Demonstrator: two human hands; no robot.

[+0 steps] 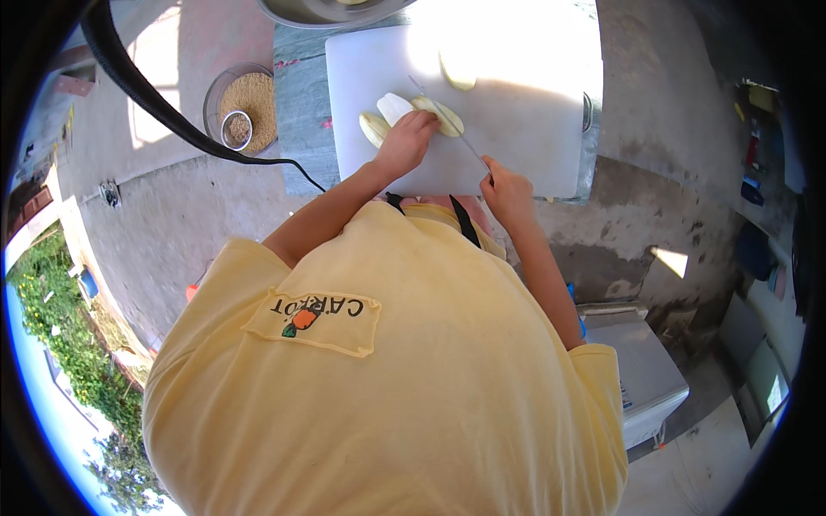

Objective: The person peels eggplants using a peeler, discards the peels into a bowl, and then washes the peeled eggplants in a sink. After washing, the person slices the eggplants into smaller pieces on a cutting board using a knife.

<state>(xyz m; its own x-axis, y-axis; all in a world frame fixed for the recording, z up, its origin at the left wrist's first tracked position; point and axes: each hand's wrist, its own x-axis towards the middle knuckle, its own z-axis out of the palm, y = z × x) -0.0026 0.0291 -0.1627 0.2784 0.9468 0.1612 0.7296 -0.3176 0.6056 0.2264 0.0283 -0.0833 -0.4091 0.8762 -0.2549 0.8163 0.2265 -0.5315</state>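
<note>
A white cutting board (516, 129) lies ahead of me on a grey-green surface. My left hand (404, 142) presses down on a pale peeled vegetable piece (440, 114) on the board. My right hand (508, 193) grips the handle of a thin knife (452, 129), whose blade slants up and left across that piece. Two more pale pieces (383, 116) lie just left of my left hand, and a further slice (458, 76) rests near the board's far edge in bright sun.
A round glass bowl of grain with a small cup in it (243, 112) stands left of the board. A metal bowl's rim (327, 10) shows at the top. A grey-white box (641, 370) sits low at the right, on a concrete floor.
</note>
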